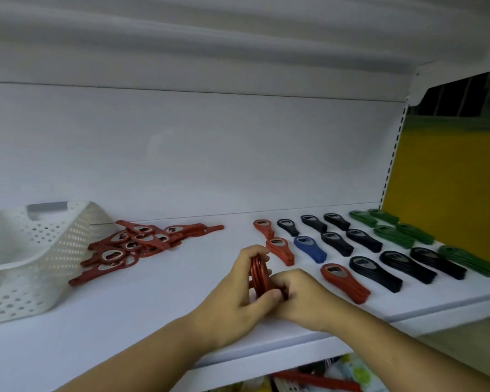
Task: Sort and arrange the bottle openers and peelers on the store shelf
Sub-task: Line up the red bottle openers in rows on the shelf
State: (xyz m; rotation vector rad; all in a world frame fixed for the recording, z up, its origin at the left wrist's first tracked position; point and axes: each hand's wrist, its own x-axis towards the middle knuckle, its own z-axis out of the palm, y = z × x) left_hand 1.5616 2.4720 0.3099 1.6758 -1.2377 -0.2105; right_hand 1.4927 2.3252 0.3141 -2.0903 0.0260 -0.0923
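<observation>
1. A white perforated plastic basket (pixel 40 250) lies tipped at the left end of the white store shelf (pixel 153 306).
2. Just beside the basket's mouth, a loose pile of red plastic bottle openers (pixel 133 241) sprawls on the shelf.
3. At the middle front, the left hand (pixel 232 295) has its fingers curled round a held stack of red openers (pixel 259 274), turned on edge.
4. The right hand (pixel 303 298) has its fingers clamped on the same stack's near end.
5. Further right lie tidy rows: red opener stacks (pixel 280 250), one blue opener (pixel 310 248), black opener stacks (pixel 374 273), then green opener stacks (pixel 393 236).
</observation>
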